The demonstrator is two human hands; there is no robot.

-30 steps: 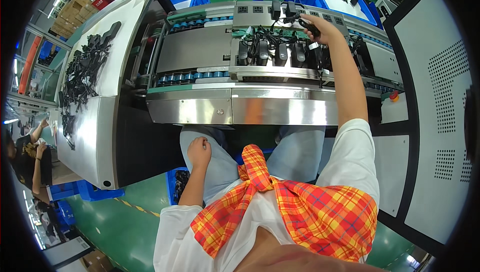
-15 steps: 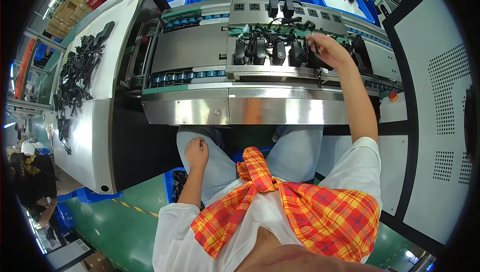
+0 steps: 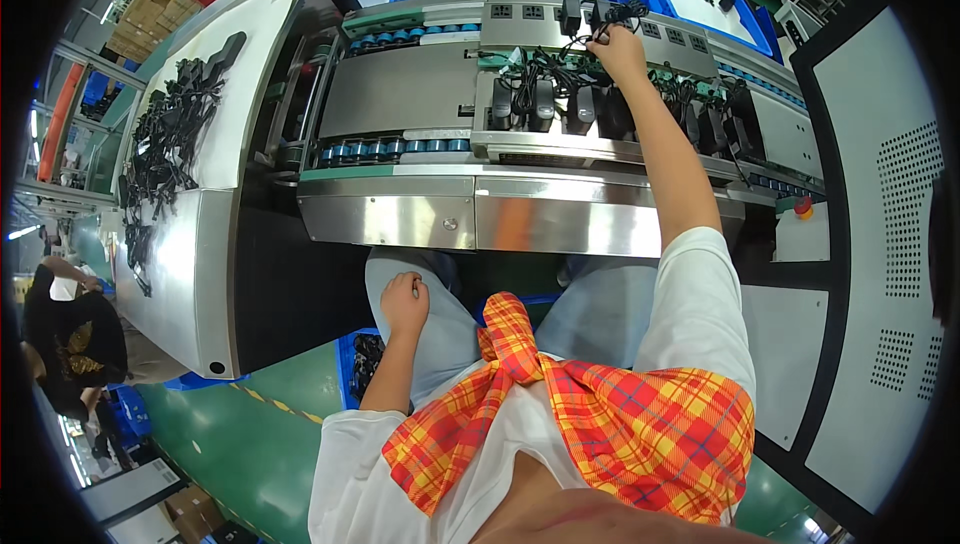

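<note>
Has two black adapters [image 3: 571, 16] seemingly plugged at far edge of carrier [image 3: 520, 34], leaves several sockets [image 3: 533, 13] free; cannot tell grip of right hand [image 3: 618, 52] at cable [image 3: 629, 12].

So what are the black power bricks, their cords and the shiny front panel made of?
Black power bricks: probably hard plastic, smooth with rounded edges. Cords: maybe dark rubbery plastic, since they loop and bend. Front panel: probably shiny metal, silvery with blurry reflections.
</note>
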